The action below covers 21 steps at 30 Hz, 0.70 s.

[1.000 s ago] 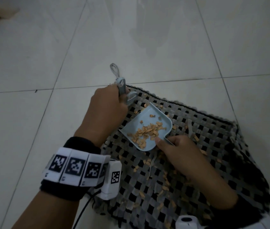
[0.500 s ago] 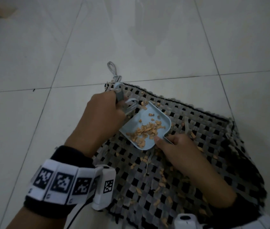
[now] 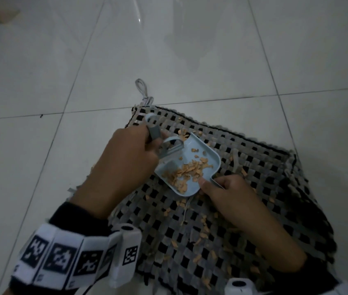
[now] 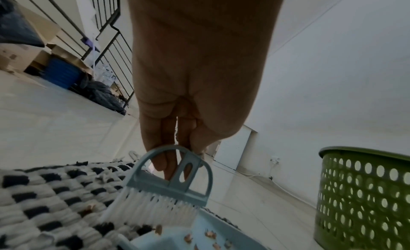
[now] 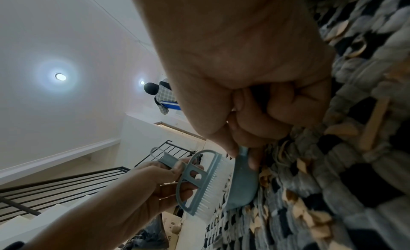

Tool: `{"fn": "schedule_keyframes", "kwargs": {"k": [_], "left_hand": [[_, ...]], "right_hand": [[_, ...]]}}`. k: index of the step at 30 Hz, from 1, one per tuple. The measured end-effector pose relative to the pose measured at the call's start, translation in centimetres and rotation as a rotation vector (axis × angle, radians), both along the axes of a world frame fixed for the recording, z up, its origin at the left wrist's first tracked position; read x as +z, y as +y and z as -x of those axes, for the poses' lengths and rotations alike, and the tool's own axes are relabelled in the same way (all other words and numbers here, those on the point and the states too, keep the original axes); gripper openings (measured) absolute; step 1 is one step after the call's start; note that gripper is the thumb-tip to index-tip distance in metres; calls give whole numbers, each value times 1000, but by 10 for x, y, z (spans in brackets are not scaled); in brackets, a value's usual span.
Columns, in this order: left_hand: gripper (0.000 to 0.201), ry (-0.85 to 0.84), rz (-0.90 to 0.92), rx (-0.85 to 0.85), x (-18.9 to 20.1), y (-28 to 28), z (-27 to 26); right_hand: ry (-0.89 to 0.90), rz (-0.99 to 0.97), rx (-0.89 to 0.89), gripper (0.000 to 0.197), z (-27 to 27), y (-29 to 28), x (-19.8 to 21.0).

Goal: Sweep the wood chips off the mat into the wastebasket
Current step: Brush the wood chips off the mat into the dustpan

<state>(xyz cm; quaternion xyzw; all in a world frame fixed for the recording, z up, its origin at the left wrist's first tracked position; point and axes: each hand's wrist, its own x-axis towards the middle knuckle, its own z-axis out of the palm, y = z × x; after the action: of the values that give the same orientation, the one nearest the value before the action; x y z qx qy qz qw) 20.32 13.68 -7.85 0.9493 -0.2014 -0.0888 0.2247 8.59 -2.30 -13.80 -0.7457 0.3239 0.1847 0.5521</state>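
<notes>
A black-and-grey woven mat (image 3: 243, 167) lies on the tiled floor, strewn with orange wood chips (image 3: 203, 228). On it rests a light blue dustpan (image 3: 198, 152) holding a heap of chips (image 3: 188, 172). My right hand (image 3: 217, 188) pinches the dustpan's handle at its near corner. My left hand (image 3: 130, 154) grips a small grey-blue brush (image 4: 170, 185) by its handle; its white bristles (image 4: 153, 211) meet the pan's open far-left edge. A green perforated wastebasket (image 4: 363, 197) stands to the right in the left wrist view.
Pale floor tiles (image 3: 169, 50) surround the mat. A hanging loop (image 3: 142, 88) juts from the mat's far corner. Cardboard boxes (image 4: 29, 57), a dark bag (image 4: 99, 94) and a black stair railing (image 4: 106, 31) stand further off. A person (image 5: 162, 95) stands up on the landing.
The brush has swept from the mat's far corner toward me onto the pan's open edge. The right hand and pan stayed in place on the mat.
</notes>
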Motion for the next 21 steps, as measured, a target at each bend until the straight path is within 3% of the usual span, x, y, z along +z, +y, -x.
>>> {"fn": "schedule_keyframes", "kwargs": {"k": [5,13,16,18,21], "left_hand": [[28,-121,131,69,-8,-6,-8],[24,-26,33,-37,-10,11,10],[23,-145,88,28,-12,18,8],[21,-187,31,1,-15,16,10],[20,-59,-9,-111,-13,17,16]], "right_hand": [[32,23,13,46,4,-5,3],[57,53,79,42,14,-11,14],[40,86,112,46,17,-9,14],[34,108,115,49,19,-6,13],[18,135,114,54,22,-4,11]]}}
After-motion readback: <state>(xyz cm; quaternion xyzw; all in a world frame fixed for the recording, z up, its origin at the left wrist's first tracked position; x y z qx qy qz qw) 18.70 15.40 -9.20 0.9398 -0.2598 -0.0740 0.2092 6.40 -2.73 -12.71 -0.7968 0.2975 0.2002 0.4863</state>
